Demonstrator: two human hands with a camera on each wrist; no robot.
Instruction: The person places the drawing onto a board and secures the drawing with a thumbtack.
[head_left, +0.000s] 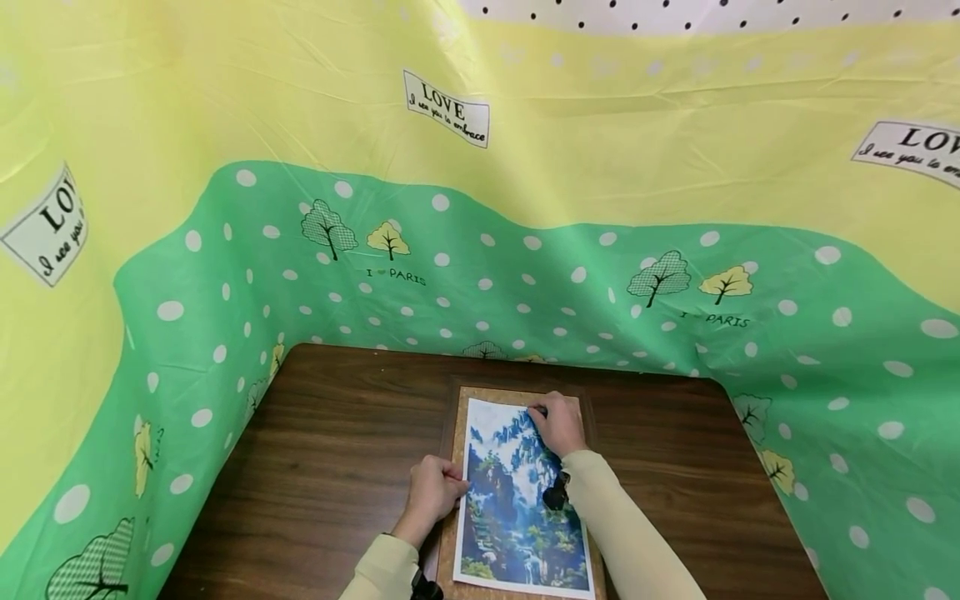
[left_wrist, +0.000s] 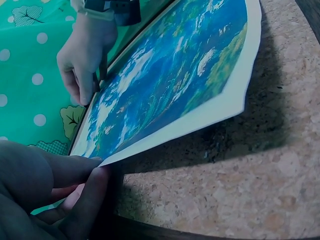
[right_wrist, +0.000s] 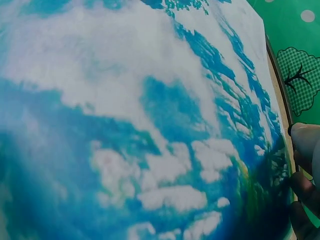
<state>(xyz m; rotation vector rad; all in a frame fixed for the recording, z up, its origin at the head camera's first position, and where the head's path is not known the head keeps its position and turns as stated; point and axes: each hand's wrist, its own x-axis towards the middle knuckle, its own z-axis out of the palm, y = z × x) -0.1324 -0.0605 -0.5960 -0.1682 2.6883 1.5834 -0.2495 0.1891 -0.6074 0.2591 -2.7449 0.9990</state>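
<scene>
A landscape print [head_left: 517, 500] with blue mountains, waterfalls and a white border lies over a framed cork board [head_left: 459, 417]. My left hand [head_left: 433, 492] pinches the print's left edge between thumb and fingers. In the left wrist view, that side of the paper [left_wrist: 232, 105] is raised off the cork [left_wrist: 240, 180], casting a shadow on it. At the print's top edge is my right hand [head_left: 558, 423], fingers curled, a small dark item [right_wrist: 291, 129] at its fingertips; I cannot tell what it is. The print's upper right corner is hidden behind this hand.
The board lies on a dark wood-grain table [head_left: 337, 450]. A green and yellow printed curtain [head_left: 450, 275] hangs behind the table and along its sides. Black straps with small devices [head_left: 557, 492] sit on both wrists.
</scene>
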